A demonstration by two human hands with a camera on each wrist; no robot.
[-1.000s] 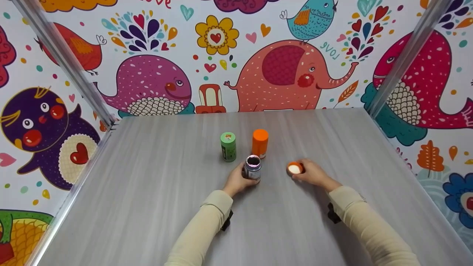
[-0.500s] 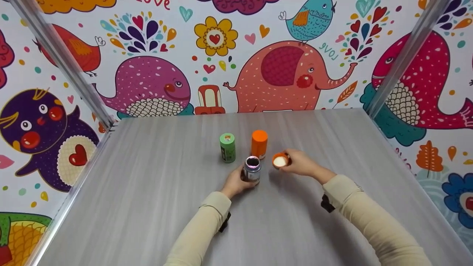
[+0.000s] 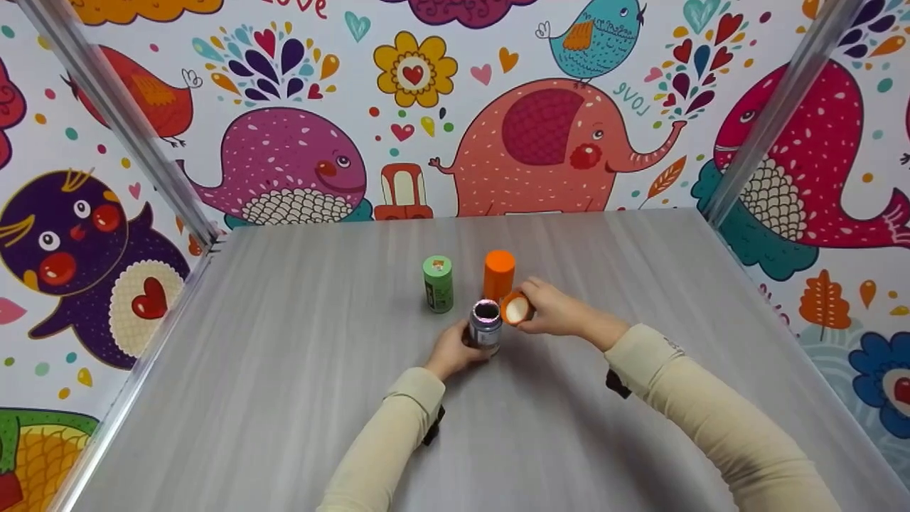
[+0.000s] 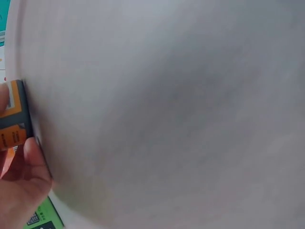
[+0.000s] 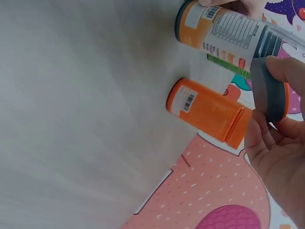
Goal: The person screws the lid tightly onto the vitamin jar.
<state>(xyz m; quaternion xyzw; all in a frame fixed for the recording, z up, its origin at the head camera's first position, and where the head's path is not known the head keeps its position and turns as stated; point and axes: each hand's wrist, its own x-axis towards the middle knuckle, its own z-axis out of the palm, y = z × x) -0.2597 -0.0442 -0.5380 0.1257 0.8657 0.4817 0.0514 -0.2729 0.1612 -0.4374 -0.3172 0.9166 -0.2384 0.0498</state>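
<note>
My left hand grips an open bottle upright on the table, its mouth facing up and dark inside. In the right wrist view this bottle has an orange and white label with a barcode and a ridged neck. Fingers and thumb of my right hand pinch a screw cap, tilted beside the bottle's mouth with its pale inside towards the head camera. From the right wrist the cap looks grey with an orange rim, close by the bottle's neck.
Just behind the open bottle stands an orange canister with its top on. To its left is a green canister, also closed. The grey table ends at a wall printed with cartoon animals, between metal posts.
My right hand has carried the cap leftwards from the right side to the bottle's mouth, tilting it on the way. My left hand and the bottle have stayed in place.
</note>
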